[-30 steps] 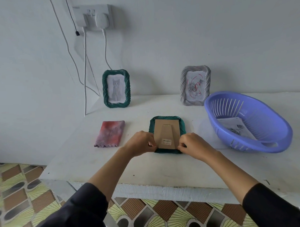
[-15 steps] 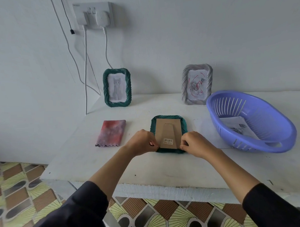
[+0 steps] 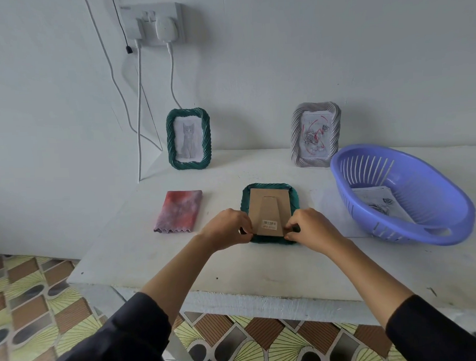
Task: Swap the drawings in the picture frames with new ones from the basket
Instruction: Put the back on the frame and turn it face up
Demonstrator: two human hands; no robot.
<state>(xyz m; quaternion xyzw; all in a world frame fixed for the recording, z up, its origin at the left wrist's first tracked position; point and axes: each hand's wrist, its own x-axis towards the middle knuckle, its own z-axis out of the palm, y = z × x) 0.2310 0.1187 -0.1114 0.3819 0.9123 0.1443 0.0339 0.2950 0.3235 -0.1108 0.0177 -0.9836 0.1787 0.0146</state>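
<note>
Floor (image 3: 33, 303): patterned tiles in yellow, brown and grey, below the table edge, nearest the camera
Sleeves (image 3: 124, 343): dark, on both forearms, which reach forward over the table's near edge towards the face-down frame
Table (image 3: 159, 264): white top that carries the frame and everything around it
Left hand (image 3: 227, 226): fingers curled tight, pinching the near-left corner of the face-down frame where the cardboard back meets the rim
Right hand (image 3: 311, 229): fingers curled tight too, pinching the near-right corner of the same frame
Face-down frame (image 3: 294, 202): green, ribbed rim, lying flat in the middle of the table between the two hands
Cardboard back (image 3: 270, 203): brown, sits inside the frame's rim with its stand folded flat
Barcode sticker (image 3: 269, 224): on the near end of the back, between the fingertips
Cloth (image 3: 178, 214): red and grey, folded, flat to the left of the frame, apart from it
Basket (image 3: 422, 237): purple, slotted, to the right of the frame, apart from it
Drawings (image 3: 380, 205): sheets of paper lying inside the basket
Green frame (image 3: 188, 139): upright behind and left of the face-down frame, holds a cat drawing
Grey frame (image 3: 316, 134): upright behind and right of it, holds a rose drawing with red lines
Socket (image 3: 153, 22): high on the wall, behind and left of the frame, two plugs with white cables hanging down
</note>
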